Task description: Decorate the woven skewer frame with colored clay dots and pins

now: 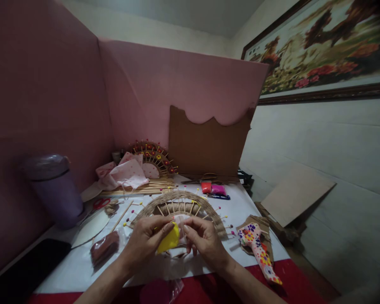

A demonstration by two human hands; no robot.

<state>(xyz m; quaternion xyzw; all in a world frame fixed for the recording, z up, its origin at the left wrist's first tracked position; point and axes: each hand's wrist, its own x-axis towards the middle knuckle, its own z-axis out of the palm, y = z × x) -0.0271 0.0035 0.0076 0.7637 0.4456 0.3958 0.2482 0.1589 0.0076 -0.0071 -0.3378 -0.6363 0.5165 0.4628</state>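
My left hand [148, 238] is closed on a bright yellow packet [169, 240] that looks like soft clay in a clear bag. Beside it, my right hand [202, 238] pinches with thumb and forefinger, apparently on the packet's clear plastic edge; the fingertips partly hide it. Just behind both hands lies a half-round fan shape [177, 196] of twine and thin sticks, tipped with yellow, pink and purple beads. Its lower middle is covered by my hands. Below them, a magenta packet [155, 291] rests at the red front edge.
A brown clay packet [104, 249] and a purple tumbler [55, 190] stand at left, near red-handled scissors [101, 203]. Red [205, 187] and pink packets [218, 190] lie behind. At right is a flower-painted figure [256, 247] on cardboard. A finished beaded fan [153, 156] stands at the back.
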